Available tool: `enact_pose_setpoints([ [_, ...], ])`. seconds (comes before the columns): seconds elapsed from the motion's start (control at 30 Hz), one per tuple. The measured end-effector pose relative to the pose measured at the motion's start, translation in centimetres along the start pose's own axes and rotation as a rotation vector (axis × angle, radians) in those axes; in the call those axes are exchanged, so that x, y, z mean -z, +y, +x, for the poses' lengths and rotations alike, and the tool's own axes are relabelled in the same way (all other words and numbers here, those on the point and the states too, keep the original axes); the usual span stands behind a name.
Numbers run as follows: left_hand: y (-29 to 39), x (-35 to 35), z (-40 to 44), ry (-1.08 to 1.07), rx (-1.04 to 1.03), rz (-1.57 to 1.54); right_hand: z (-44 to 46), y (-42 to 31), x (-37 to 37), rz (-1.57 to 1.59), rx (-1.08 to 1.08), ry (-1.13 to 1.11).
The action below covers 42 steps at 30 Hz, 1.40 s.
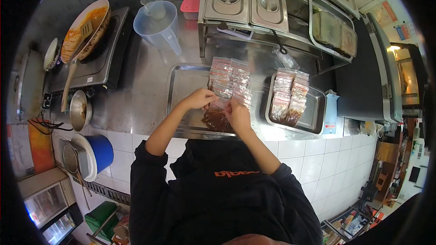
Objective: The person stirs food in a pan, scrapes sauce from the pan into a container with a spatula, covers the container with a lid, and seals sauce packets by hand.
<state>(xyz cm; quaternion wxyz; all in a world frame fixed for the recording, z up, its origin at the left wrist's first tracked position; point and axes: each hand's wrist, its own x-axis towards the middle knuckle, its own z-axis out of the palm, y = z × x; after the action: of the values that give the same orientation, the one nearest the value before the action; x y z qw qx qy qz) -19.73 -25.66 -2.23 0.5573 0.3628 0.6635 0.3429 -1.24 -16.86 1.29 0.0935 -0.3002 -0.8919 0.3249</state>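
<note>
Both hands meet at the top edge of a clear zip bag (217, 120) with brown contents, which lies at the front of a metal tray (186, 81). My left hand (200, 99) pinches the bag's upper left edge between thumb and fingers. On the right side of the same edge, my right hand (237, 114) is closed with its fingertips together. Just beyond my hands, two overlapping rows of small zip bags (230, 75) with red-lined tops lie in the tray. The left part of that tray shows bare metal.
To the right, a second metal tray (313, 109) holds more rows of bags. Lidded steel pans (227, 0) sit on a rack behind. A clear plastic jug (156, 25) stands at the back left, near a frying pan (86, 29) on a stove. A blue bucket (100, 154) is below.
</note>
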Motion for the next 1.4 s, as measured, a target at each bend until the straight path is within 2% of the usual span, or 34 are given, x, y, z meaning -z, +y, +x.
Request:
enact_pose_setpoints([
  [0.1,-0.2,0.2,0.3,-0.05,-0.029,-0.07,-0.6,-1.0,0.9,0.058,0.008,-0.007],
  [0.17,0.8,0.5,-0.2,-0.111,-0.059,-0.003,-1.3,-2.4,2.7,0.039,0.118,-0.199],
  [0.2,1.2,0.6,-0.3,-0.169,-0.088,0.065,-1.6,-3.1,3.7,0.038,0.115,-0.196],
  [0.23,1.2,0.6,-0.3,-0.171,-0.089,0.066,-2.0,-4.0,4.8,0.147,0.172,-0.345],
  [0.3,1.0,0.6,-0.3,-0.15,-0.282,0.211,-2.5,-5.6,6.9,0.331,0.201,-0.558],
  [0.43,1.5,0.8,-0.6,-0.093,-0.239,0.295,-1.9,-3.8,6.0,0.445,0.155,-0.498],
  [0.5,2.1,0.7,-1.2,-0.135,0.023,0.152,-1.0,-2.0,4.2,0.593,-0.026,-0.441],
  [0.63,2.4,0.4,-2.4,-0.175,0.158,0.029,-0.5,-1.6,2.9,0.391,-0.053,-0.325],
  [0.7,0.7,0.7,-1.9,-0.202,0.02,0.137,-0.8,-2.0,3.0,0.429,-0.013,-0.232],
  [0.83,-0.5,1.2,-1.2,-0.227,-0.079,0.123,-1.7,-2.5,3.8,0.337,0.065,-0.257],
  [0.9,-0.2,1.0,-1.1,-0.226,-0.059,0.136,-2.2,-3.1,4.7,0.266,0.374,-0.372],
  [0.93,1.1,0.6,-1.4,-0.227,-0.059,0.135,-2.3,-3.4,5.1,0.265,0.373,-0.372],
  [1.0,3.3,-0.4,-1.8,-0.223,0.314,0.412,-2.4,-3.8,5.6,0.253,0.42,-0.355],
  [1.03,3.1,-0.7,-1.6,-0.223,0.313,0.411,-2.5,-3.6,5.5,0.252,0.42,-0.355],
  [1.1,2.7,-1.1,-1.4,-0.359,-0.117,0.553,-2.5,-3.1,5.0,0.219,0.393,-0.248],
  [1.13,2.8,-1.3,-1.5,-0.36,-0.117,0.552,-2.6,-2.9,4.7,0.219,0.393,-0.248],
  [1.2,3.0,-1.5,-1.8,-0.304,-0.162,0.176,-2.8,-2.8,4.4,0.194,0.314,-0.171],
  [1.23,3.3,-1.4,-1.9,-0.305,-0.163,0.176,-2.8,-2.7,4.4,0.193,0.313,-0.17],
  [1.3,3.5,-0.7,-1.9,-0.364,-0.035,0.079,-2.6,-2.8,4.5,0.192,0.295,-0.074],
  [1.4,2.8,0.0,-1.4,-0.33,-0.153,0.105,-2.8,-3.1,4.9,0.109,0.262,-0.149],
])
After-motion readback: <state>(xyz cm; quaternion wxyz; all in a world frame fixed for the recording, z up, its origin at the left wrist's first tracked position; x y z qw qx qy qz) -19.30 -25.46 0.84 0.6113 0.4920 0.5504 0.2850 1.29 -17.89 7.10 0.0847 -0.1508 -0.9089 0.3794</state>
